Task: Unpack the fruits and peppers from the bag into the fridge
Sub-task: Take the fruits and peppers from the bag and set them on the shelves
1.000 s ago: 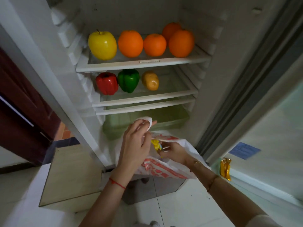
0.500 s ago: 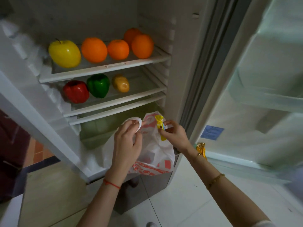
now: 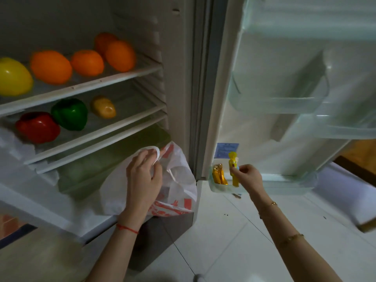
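Left hand: we see the left hand with fingers curled round the white handle loop of the bag, gripping it at the mouth.
Right hand: the right hand pinches a yellow packet between thumb and fingertips, at the packet's middle.
Packet axis: long axis close to upright, top end up toward the blue label, lower end down inside the door bin.
Bin contents: gold wrapped pieces stand just left of the packet, in the same bin; touching or apart, we cannot tell.
Bag: white with red print, slumped at the fridge's lower front edge, before the green crisper drawer; its mouth faces up.
Top shelf: yellow apple at left, then four oranges in a row running right and back.
Middle shelf: red pepper, green pepper, and a small yellow-brown fruit, left to right; the two peppers nearly touching.
Open room: right halves of both shelves bare; the door bin has free length right of the packet.
Edges: the door stands open at right, its hinge edge between the two hands.
Floor: white tile below both forearms.
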Tool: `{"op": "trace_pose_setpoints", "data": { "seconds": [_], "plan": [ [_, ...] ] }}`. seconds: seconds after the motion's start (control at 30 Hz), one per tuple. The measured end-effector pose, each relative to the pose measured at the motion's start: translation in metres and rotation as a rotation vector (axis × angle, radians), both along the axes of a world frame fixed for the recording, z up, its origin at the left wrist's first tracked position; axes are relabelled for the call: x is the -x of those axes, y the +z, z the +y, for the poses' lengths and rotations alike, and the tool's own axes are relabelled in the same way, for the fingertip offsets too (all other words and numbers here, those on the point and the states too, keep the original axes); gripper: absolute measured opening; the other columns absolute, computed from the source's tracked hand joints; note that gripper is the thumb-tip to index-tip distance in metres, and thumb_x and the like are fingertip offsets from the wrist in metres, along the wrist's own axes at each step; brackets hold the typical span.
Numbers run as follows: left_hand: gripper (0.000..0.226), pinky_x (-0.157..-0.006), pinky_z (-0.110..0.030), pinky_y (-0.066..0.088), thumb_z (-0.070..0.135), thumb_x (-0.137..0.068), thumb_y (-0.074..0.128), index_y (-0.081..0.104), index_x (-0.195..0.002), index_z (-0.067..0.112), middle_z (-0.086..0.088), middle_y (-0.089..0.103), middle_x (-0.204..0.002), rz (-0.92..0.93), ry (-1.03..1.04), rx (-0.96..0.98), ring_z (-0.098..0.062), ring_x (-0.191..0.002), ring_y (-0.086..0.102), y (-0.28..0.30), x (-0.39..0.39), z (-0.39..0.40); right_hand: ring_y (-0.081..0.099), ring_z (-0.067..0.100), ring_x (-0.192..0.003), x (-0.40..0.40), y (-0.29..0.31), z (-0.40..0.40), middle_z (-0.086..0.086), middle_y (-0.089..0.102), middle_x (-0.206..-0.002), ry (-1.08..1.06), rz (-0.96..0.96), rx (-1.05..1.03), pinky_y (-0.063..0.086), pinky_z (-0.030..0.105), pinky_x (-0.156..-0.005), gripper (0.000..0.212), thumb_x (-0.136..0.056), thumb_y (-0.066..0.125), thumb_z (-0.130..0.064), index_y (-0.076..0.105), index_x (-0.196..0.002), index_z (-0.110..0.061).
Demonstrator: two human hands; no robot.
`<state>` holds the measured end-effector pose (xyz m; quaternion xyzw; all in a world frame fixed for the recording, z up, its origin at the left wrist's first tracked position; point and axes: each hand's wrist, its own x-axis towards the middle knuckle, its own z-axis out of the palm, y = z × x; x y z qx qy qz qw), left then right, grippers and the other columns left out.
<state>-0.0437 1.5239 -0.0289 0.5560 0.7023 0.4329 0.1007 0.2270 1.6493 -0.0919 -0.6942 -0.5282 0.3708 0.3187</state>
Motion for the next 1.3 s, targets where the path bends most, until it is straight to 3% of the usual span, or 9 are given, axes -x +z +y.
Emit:
{"op": "trace_pose_setpoints", "data": {
  "seconds": [0.13,0.37,0.57,0.73,0.9,1.03,1.13,1.23,1.3],
  "plan": [
    [0.039,-0.1,-0.046,0.048,0.02,-0.094,0.045,0.062,-0.128,0.008,-0.008,0.059,-0.127,0.002,0.036,-0.007,-0.016,-0.116,0.053,0.002,-0.013,0.004,0.046,0.018,-0.053,-0.012,-0.015,0.036,0.007,0.051,-0.054,0.064,-0.125,0.144,0.033,0.028,-0.052,0.037,-0.08,0.069,-0.027,0.058,-0.052,-0.005],
    [0.032,-0.095,-0.033,0.045,0.007,-0.094,0.051,0.064,-0.123,0.005,-0.01,0.061,-0.121,0.017,0.123,-0.054,-0.007,-0.108,0.048,0.005,-0.033,0.011,0.059,0.024,-0.072,-0.01,-0.056,0.067,0.011,0.064,-0.08,0.208,-0.28,0.345,0.046,0.027,-0.057,0.03,-0.081,0.07,-0.03,0.056,-0.068,-0.006],
    [0.032,-0.099,-0.046,0.048,0.006,-0.094,0.049,0.064,-0.122,0.004,-0.009,0.061,-0.121,0.061,0.189,-0.062,-0.015,-0.112,0.053,0.004,-0.039,0.012,0.051,0.014,-0.069,-0.009,-0.064,0.072,0.008,0.056,-0.088,0.365,-0.465,0.393,0.04,0.022,-0.057,0.032,-0.087,0.068,-0.028,0.047,-0.07,-0.011],
    [0.032,-0.099,-0.049,0.048,0.002,-0.093,0.05,0.064,-0.122,0.003,-0.009,0.061,-0.12,0.089,0.262,-0.076,-0.022,-0.113,0.055,0.0,-0.039,0.009,0.061,0.027,-0.081,0.002,-0.039,0.061,0.009,0.062,-0.09,0.376,-0.404,-0.092,0.047,0.034,-0.067,0.027,-0.088,0.067,-0.033,0.06,-0.092,-0.006],
    [0.035,-0.102,-0.044,0.046,0.002,-0.093,0.049,0.066,-0.123,0.009,-0.006,0.06,-0.125,0.091,0.302,-0.09,-0.02,-0.118,0.054,0.0,-0.039,0.003,0.056,0.014,-0.077,0.048,-0.001,0.012,-0.004,0.061,-0.086,0.888,-0.359,-0.507,0.049,0.031,-0.069,0.021,-0.088,0.066,-0.039,0.068,-0.087,-0.018],
    [0.036,-0.101,-0.043,0.047,0.01,-0.092,0.046,0.066,-0.122,0.011,-0.005,0.061,-0.123,0.092,0.326,-0.094,-0.021,-0.117,0.055,0.002,-0.039,-0.003,0.046,0.025,-0.119,0.084,-0.014,-0.009,0.005,0.057,-0.128,1.183,-0.789,-0.521,0.034,0.04,-0.105,0.054,-0.087,0.062,-0.051,0.054,-0.128,-0.016],
    [0.042,-0.098,-0.043,0.048,0.018,-0.091,0.04,0.065,-0.124,0.011,-0.004,0.061,-0.122,0.081,0.351,-0.089,-0.02,-0.116,0.055,0.003,-0.038,-0.011,0.041,0.032,-0.128,0.101,-0.026,-0.009,0.013,0.053,-0.135,1.189,-1.051,-0.548,0.027,0.043,-0.111,0.058,-0.089,0.064,-0.032,0.042,-0.136,-0.008],
    [0.039,-0.093,-0.039,0.05,0.012,-0.093,0.042,0.063,-0.127,0.009,-0.006,0.06,-0.118,0.102,0.386,-0.111,-0.023,-0.11,0.057,0.003,-0.035,-0.023,0.045,0.031,-0.128,0.106,-0.029,-0.003,0.013,0.056,-0.134,1.161,-1.014,-0.565,0.027,0.041,-0.111,0.054,-0.087,0.059,-0.011,0.041,-0.138,-0.008],
    [0.04,-0.094,-0.036,0.049,0.009,-0.093,0.042,0.061,-0.128,0.011,-0.006,0.06,-0.117,0.083,0.428,-0.129,-0.022,-0.109,0.057,0.004,-0.031,-0.034,0.05,0.026,-0.125,0.11,-0.024,0.003,0.008,0.057,-0.133,1.139,-0.753,-0.546,0.031,0.035,-0.109,0.044,-0.089,0.054,-0.008,0.051,-0.132,-0.014]
  ]
}}
